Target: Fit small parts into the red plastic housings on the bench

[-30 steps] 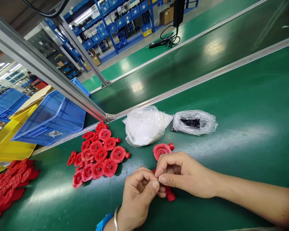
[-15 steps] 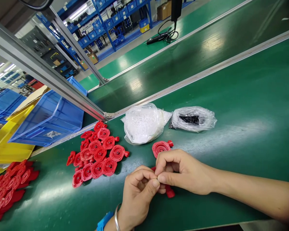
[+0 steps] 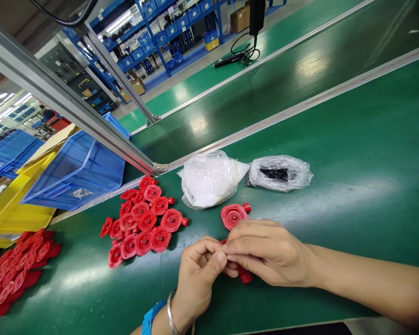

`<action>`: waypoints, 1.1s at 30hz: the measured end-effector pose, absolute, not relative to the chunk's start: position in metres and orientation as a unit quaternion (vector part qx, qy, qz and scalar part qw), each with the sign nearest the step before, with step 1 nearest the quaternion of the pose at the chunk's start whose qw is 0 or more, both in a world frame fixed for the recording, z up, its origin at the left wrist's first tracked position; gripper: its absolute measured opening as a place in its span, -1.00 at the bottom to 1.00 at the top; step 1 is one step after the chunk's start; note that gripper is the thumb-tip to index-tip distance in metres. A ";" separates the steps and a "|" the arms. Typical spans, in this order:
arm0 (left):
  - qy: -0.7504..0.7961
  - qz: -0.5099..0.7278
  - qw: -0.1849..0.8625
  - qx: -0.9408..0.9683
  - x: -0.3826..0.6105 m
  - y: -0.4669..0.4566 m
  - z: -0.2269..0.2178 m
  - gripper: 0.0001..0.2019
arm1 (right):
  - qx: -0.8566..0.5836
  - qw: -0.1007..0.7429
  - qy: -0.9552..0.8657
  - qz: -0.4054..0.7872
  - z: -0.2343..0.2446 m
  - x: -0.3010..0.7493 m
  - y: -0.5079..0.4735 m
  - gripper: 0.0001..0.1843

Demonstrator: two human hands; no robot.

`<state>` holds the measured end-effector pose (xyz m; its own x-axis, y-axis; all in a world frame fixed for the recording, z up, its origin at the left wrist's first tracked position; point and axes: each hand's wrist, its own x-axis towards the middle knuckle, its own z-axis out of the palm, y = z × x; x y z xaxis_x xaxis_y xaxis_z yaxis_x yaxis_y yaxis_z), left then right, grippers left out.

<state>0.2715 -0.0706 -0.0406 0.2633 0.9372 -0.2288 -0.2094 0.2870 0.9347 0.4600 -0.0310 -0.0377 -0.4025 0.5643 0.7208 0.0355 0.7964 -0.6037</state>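
Note:
My left hand (image 3: 204, 263) and my right hand (image 3: 265, 251) meet at the fingertips above the green table. Both are closed in a pinch; whatever lies between the fingers is too small or hidden to make out. Beneath them a red plastic part (image 3: 245, 275) is mostly covered, with only its stub and a bit of edge showing. Just beyond my right hand lies another red round housing (image 3: 233, 216) with concentric rings and a side stub. Farther back are a clear bag of small white pieces (image 3: 209, 179) and a clear bag of small black pieces (image 3: 275, 174).
Several red housings (image 3: 147, 221) lie grouped left of my hands, and a heap of red parts (image 3: 16, 272) is at the far left. Blue bins (image 3: 78, 170) and a yellow bin (image 3: 21, 204) stand beyond, near a metal frame post (image 3: 91, 123). A corded black tool (image 3: 230, 59) lies farther back.
My right hand's fingers have drawn closer together and extended over the left fingertips. The view has shifted slightly; the red parts and bags stay in place.

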 end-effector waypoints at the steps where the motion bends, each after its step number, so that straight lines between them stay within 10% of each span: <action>1: 0.433 0.425 0.671 0.427 0.272 -0.070 -0.040 -0.86 | -0.189 0.513 -0.798 0.252 -0.038 0.459 -0.031 -0.84; 7: 0.473 0.358 0.566 0.573 0.261 -0.067 -0.030 -0.83 | -0.199 0.498 -0.786 0.308 -0.036 0.461 -0.030 -0.88; 12: 0.472 0.220 0.328 0.788 0.260 -0.067 -0.030 -0.16 | -0.273 0.447 -0.781 0.340 -0.035 0.468 -0.022 -0.91; 33: 0.442 0.293 0.219 0.819 0.260 -0.073 -0.036 -0.18 | -0.242 0.411 -0.819 0.319 -0.042 0.467 -0.028 -0.88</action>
